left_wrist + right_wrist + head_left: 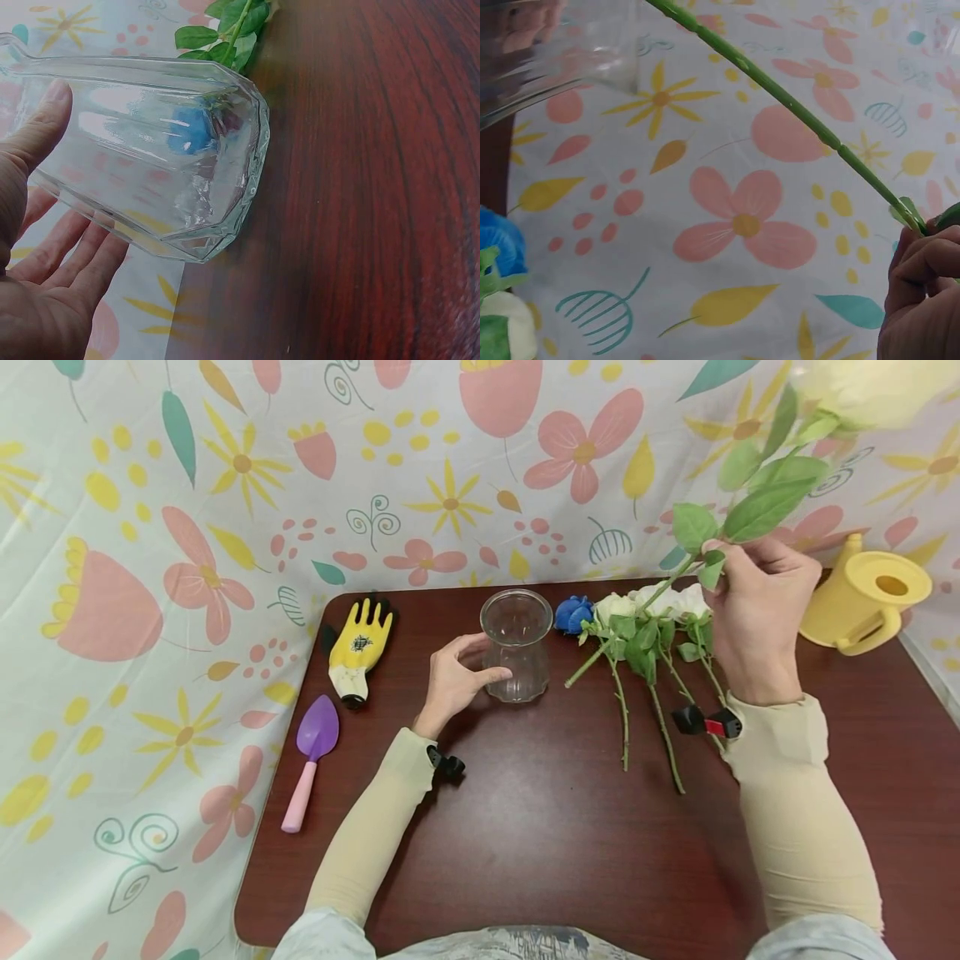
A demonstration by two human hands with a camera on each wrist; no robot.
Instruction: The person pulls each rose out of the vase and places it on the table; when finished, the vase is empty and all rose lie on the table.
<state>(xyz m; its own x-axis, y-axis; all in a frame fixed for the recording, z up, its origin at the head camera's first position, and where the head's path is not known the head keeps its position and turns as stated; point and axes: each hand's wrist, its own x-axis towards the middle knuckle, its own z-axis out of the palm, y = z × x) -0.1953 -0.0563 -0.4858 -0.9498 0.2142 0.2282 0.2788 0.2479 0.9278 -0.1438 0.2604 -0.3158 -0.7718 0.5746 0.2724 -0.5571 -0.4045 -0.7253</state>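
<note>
My left hand point(453, 683) holds a clear glass vase point(525, 672) by its side, thumb in front and fingers around the back. In the left wrist view the thumb rests on the faceted glass of the vase point(150, 150). Up at the right, my right hand point(765, 610) pinches the green stem point(667, 581) of a white rose. Its pale bloom point(877, 393) is at the top right, partly cut off. The bare stem point(780, 94) slants down-left toward the vase, its cut end above the table outside the glass.
Right of the vase lie a blue rose point(573, 614) and several white roses point(615, 607) with leafy stems. A yellow watering can point(862, 597) stands at far right. At left lie a yellow glove point(362, 647) and a purple trowel point(318, 727). Behind the brown table point(555, 835) hangs a patterned cloth point(300, 485).
</note>
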